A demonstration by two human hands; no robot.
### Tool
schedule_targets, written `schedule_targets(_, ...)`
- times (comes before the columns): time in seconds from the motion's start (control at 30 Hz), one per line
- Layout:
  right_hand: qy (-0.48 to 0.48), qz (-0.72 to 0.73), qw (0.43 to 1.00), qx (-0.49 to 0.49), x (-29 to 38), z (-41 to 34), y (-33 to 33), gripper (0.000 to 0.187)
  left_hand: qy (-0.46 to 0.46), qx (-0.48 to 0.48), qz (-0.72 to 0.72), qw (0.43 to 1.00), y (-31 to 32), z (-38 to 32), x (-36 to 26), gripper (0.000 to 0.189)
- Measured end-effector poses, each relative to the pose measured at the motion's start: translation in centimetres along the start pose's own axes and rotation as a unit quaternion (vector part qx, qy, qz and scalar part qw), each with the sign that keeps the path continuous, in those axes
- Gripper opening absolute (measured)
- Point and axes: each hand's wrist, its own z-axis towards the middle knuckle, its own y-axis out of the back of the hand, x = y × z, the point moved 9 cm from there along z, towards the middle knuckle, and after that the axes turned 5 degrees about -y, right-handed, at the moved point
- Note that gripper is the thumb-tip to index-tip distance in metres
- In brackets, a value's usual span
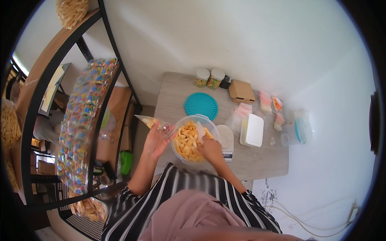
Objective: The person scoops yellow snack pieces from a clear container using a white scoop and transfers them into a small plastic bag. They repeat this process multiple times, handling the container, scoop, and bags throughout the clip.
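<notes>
My left hand (153, 143) holds a clear plastic bag (147, 121) with a few pale yellow pieces in its pointed end. The bag's mouth is at the left rim of a round translucent plastic tub (217, 128). Tube-shaped yellow snacks, like macaroni, (186, 145) fill much of the tub. In my right hand (212, 149) is a white scoop (200, 129), dipped among the snacks; my fingers cover its handle. Right of the tub stands a white kitchen scale (226, 136) with a small display. Behind the tub, a teal ribbed lid (201, 106) lies flat.
Two jars (208, 79) and a brown cardboard box (242, 91) stand by the wall. A white-lidded container (252, 130), small plastic bags (241, 112) and a clear pitcher (289, 135) are on the right. Left, a black-framed shelf (105, 120) bears hanging colourful packets (81, 120).
</notes>
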Motion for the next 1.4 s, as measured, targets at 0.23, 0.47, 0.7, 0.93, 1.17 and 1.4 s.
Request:
schedule_targets(0.23,0.069,0.155,0.974,-0.149,-3.5,-2.7,7.6,0.014,0.015,-0.042,0.019,0.999,2.3,-0.4,1.0,0.048)
schedule_targets(0.47,0.146,0.198,0.968,-0.055,-5.7,-6.5,12.6,0.014,0.019,-0.045,0.048,0.998,2.9,0.0,1.7,0.054)
schedule_targets(0.7,0.202,0.117,0.972,-0.02,-3.8,-7.8,10.2,0.015,0.02,-0.035,0.054,0.998,2.9,0.0,1.9,0.051)
schedule_targets(0.93,0.1,0.245,0.961,-0.076,-3.9,-5.5,7.2,0.018,-0.002,-0.04,0.035,0.999,3.0,-0.3,1.9,0.033)
schedule_targets(1.17,0.109,0.243,0.944,-0.193,-5.1,-4.2,6.1,0.019,0.004,-0.052,0.029,0.998,3.7,-0.5,2.3,0.034)
schedule_targets(1.4,0.143,0.127,0.962,-0.195,-4.4,-5.2,3.6,0.015,-0.012,-0.039,0.043,0.998,3.4,-0.5,2.2,0.039)
